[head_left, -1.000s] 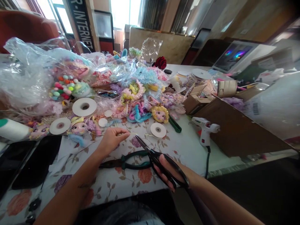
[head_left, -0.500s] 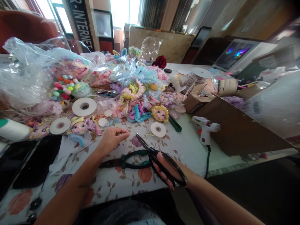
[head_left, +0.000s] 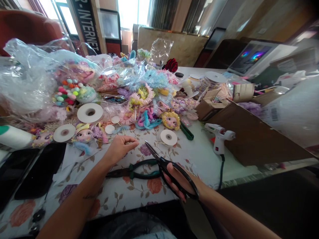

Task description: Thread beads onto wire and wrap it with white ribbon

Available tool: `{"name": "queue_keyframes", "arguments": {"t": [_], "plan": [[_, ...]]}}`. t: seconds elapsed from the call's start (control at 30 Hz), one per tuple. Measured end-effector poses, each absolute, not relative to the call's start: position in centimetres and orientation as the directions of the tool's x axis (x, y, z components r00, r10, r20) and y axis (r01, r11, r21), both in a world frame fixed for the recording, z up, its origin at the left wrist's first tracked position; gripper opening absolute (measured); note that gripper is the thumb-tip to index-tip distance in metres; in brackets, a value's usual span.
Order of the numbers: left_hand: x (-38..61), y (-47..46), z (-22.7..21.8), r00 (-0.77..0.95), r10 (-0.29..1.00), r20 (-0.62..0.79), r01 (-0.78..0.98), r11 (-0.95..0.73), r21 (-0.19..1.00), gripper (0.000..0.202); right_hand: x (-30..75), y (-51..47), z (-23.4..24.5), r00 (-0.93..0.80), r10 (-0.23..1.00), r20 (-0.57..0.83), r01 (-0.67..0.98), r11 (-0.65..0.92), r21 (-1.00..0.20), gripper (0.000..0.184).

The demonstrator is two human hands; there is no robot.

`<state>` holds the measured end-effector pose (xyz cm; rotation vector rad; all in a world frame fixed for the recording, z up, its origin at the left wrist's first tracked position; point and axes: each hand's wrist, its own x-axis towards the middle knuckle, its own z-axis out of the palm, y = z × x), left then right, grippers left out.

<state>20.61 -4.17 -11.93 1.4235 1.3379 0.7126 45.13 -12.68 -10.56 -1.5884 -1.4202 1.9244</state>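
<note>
My left hand (head_left: 124, 146) is pinched over the flowered cloth, its fingertips closed on the end of a thin pale ribbon that barely shows. In my right hand (head_left: 175, 179) are black-handled scissors (head_left: 159, 158), blades together and pointing toward the left fingertips, a small gap apart. Just beyond the blades lies a white ribbon spool (head_left: 168, 137) with a short pale tail at its left side. Green-handled pliers (head_left: 144, 169) rest on the cloth below my left hand, partly behind the scissors. A doll face with yellow curls (head_left: 170, 120) lies behind the spool.
Bagged trims and doll faces are heaped across the back. At the right, a white glue gun (head_left: 219, 137) with a cord stands by a cardboard box (head_left: 259, 139). A green cutter (head_left: 186, 131) lies near the spool. Dark phones (head_left: 41, 169) occupy the left.
The pale ribbon that stretched from my left fingers past the scissor tips to the spool no longer spans that gap. The scissor blades have closed slightly; both hands have hardly moved.
</note>
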Motion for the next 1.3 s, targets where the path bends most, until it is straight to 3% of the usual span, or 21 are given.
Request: {"name": "queue_keyframes", "arguments": {"t": [0.17,0.7,0.8,0.87,0.93,1.0,1.1,1.2,1.3], "plan": [[20.6,-4.1,-12.0,0.212,0.952,-0.220,0.371,0.130,0.919,0.036,45.0,-12.8,-10.6,-0.335,0.705,-0.625,0.357,-0.519,-0.777,0.056],[20.1,-3.8,-11.8,0.169,0.966,-0.194,0.387,0.116,0.915,0.036,44.6,-12.6,-9.4,-0.357,0.753,-0.553,0.414,-0.403,-0.816,0.066],[19.4,-3.4,-11.8,0.031,0.992,-0.119,0.321,0.102,0.941,0.035,46.0,-12.4,-8.5,-0.260,0.835,-0.485,0.390,-0.368,-0.844,0.069],[18.9,-3.1,-11.8,-0.053,0.994,-0.094,0.262,0.105,0.959,0.034,47.9,-12.0,-8.2,-0.083,0.889,-0.450,0.454,-0.368,-0.811,0.063],[18.7,-2.9,-11.8,-0.092,0.991,-0.094,0.213,0.112,0.971,0.034,50.4,-11.5,-8.2,0.108,0.918,-0.381,0.629,-0.360,-0.689,0.054],[18.7,-2.9,-11.9,-0.101,0.990,-0.096,0.188,0.113,0.976,0.034,52.5,-11.1,-8.7,0.209,0.941,-0.266,0.844,-0.311,-0.438,0.046],[19.0,-2.9,-12.1,-0.100,0.991,-0.091,0.173,0.108,0.979,0.033,54.2,-10.6,-9.8,0.280,0.938,-0.205,0.954,-0.296,-0.053,0.038],[19.1,-3.0,-12.1,-0.112,0.991,-0.077,0.143,0.093,0.985,0.032,54.1,-10.2,-10.8,0.286,0.943,-0.170,0.958,-0.276,0.080,0.035],[18.9,-2.9,-11.8,-0.132,0.989,-0.059,0.097,0.073,0.993,0.031,53.1,-9.7,-11.0,0.201,0.980,0.008,0.973,-0.200,0.113,0.034]]}}
